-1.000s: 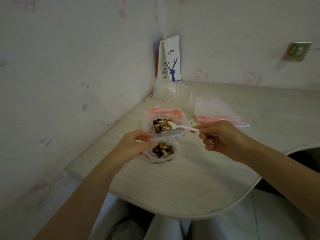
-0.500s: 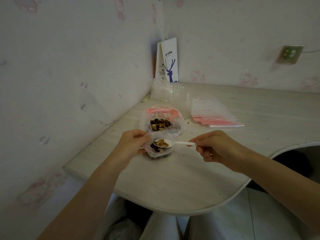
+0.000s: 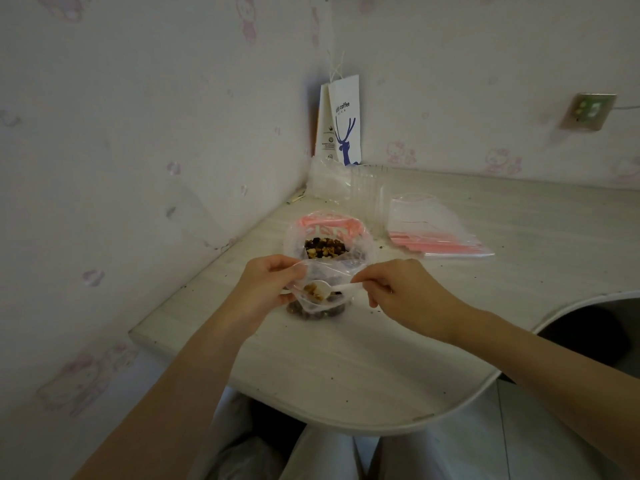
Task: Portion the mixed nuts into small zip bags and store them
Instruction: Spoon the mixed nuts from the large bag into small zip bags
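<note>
Desk (image 3: pixel 346 358), centre: your left hand (image 3: pixel 265 289) pinches a part-filled bag (image 3: pixel 318 310) open, right hand (image 3: pixel 408 292) holds a loaded spoon (image 3: pixel 330 289) in it; spare bags (image 3: pixel 440 237) right-centre unfilled.

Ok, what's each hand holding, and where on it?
Left hand pinches the small zip bag at its open rim; right hand holds the white spoon by its handle.

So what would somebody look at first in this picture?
Probably the two hands in the middle: the left hand holds a small zip bag open while the right hand holds a white spoon of nuts at its mouth. Just behind sits the big bag of mixed nuts, and in the corner stands a paper bag with a blue deer.
</note>
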